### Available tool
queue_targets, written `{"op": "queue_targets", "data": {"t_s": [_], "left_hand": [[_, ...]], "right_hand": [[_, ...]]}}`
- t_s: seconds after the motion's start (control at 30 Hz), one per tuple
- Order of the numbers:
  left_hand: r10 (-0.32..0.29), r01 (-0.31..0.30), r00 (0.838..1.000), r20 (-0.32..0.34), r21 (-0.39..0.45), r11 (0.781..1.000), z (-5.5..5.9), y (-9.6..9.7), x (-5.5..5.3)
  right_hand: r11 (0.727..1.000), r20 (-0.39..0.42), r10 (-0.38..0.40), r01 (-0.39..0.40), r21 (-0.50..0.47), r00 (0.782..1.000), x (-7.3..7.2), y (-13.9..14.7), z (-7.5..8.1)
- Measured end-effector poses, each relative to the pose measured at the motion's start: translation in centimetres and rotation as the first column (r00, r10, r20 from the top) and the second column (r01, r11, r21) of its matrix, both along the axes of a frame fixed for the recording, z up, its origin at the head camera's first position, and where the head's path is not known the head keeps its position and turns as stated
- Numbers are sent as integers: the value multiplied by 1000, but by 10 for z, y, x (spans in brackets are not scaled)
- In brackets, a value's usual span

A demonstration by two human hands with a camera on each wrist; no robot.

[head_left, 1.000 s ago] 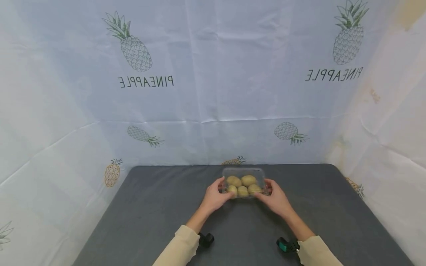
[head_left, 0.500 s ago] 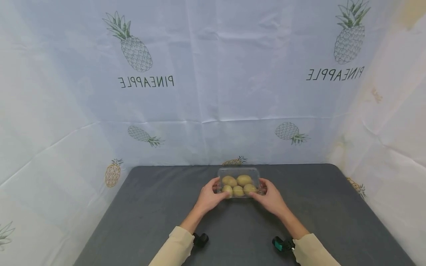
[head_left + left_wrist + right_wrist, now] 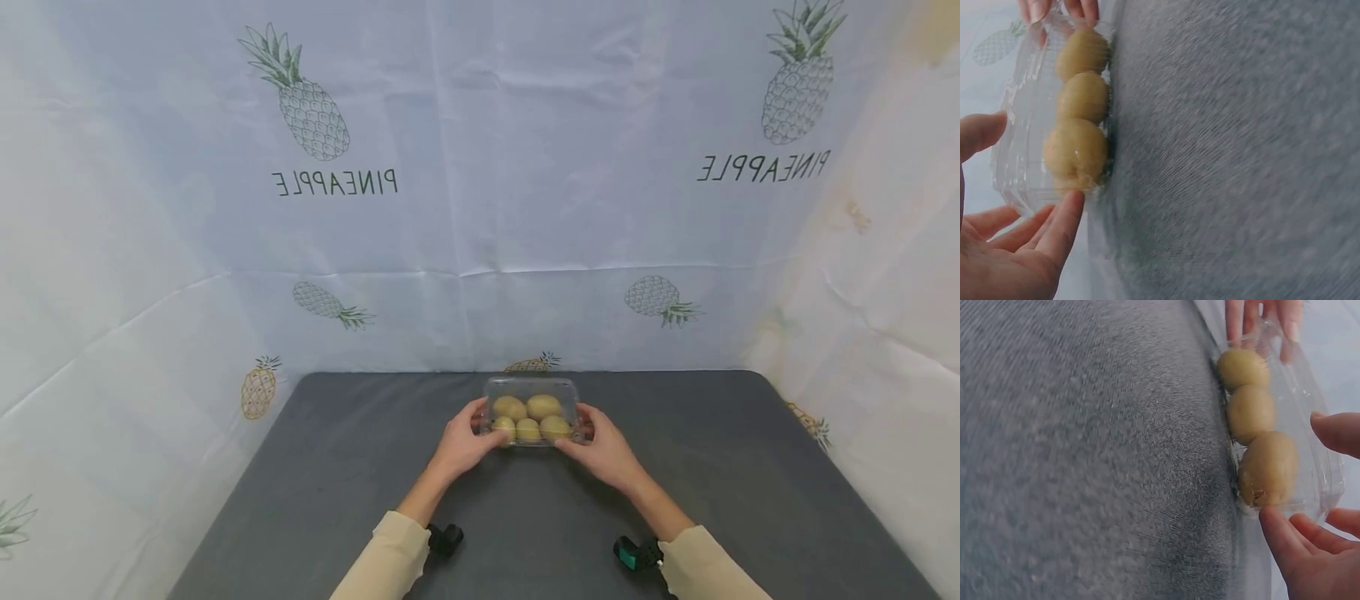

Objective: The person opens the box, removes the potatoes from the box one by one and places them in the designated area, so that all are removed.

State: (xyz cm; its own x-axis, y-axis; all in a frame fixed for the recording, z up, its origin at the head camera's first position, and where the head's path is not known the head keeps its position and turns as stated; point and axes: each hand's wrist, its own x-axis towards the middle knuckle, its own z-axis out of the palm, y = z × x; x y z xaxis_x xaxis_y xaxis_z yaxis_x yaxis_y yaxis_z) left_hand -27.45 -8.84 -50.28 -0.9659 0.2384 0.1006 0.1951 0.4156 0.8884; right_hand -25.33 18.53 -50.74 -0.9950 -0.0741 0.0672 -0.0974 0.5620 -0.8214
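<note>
A clear plastic clamshell box [image 3: 530, 387] stands near the far edge of the dark grey table, with several yellow-brown oval fruits [image 3: 543, 407], apparently kiwis, inside. My left hand [image 3: 463, 440] grips its left end, thumb at the near side and fingers around the end. At the opposite end my right hand [image 3: 606, 450] holds it the same way. In the left wrist view, three fruits [image 3: 1082, 97] line the wall of the box close to the table surface. The right wrist view also has a row of fruits [image 3: 1250, 414] behind the clear plastic. Some fingers are hidden behind the box.
The dark grey table [image 3: 540, 533] has rounded far corners. White cloth [image 3: 465, 208] printed with pineapples hangs behind it and along both sides. Black wrist cameras [image 3: 446, 540] sit at the cuffs of the cream sleeves [image 3: 386, 554].
Both hands have slid the plastic box a short way to the left along the far part of the table. Their grip on its two ends looks the same.
</note>
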Motion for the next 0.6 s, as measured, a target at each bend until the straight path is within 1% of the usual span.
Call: {"op": "queue_targets", "data": {"t_s": [0.17, 0.23, 0.3, 0.37, 0.47, 0.53, 0.6], "left_hand": [[7, -7, 1000, 1, -14, 1000, 1, -4, -2], [9, -9, 1000, 6, -9, 1000, 1, -3, -3], [11, -11, 1000, 10, -2, 1000, 0, -2, -3], [12, -12, 1000, 10, 4, 1000, -1, -1, -3], [14, -14, 1000, 14, 8, 1000, -1, -1, -2], [15, -15, 1000, 18, 8, 1000, 0, -1, -1], [16, -16, 1000, 23, 7, 1000, 0, -1, 0]], "right_hand": [[999, -5, 41, -41, 3, 999, -2, -2, 3], [998, -12, 54, -54, 20, 998, -3, -1, 4], [996, -26, 62, -61, 60, 998, -3, 0, 6], [991, -46, 60, -54, 124, 997, -3, 0, 8], [975, -82, 58, -39, 220, 995, -4, -2, 12], [962, -99, 68, -39, 269, 993, -3, -5, 14], [953, -112, 87, -50, 298, 990, -3, -6, 14]]}}
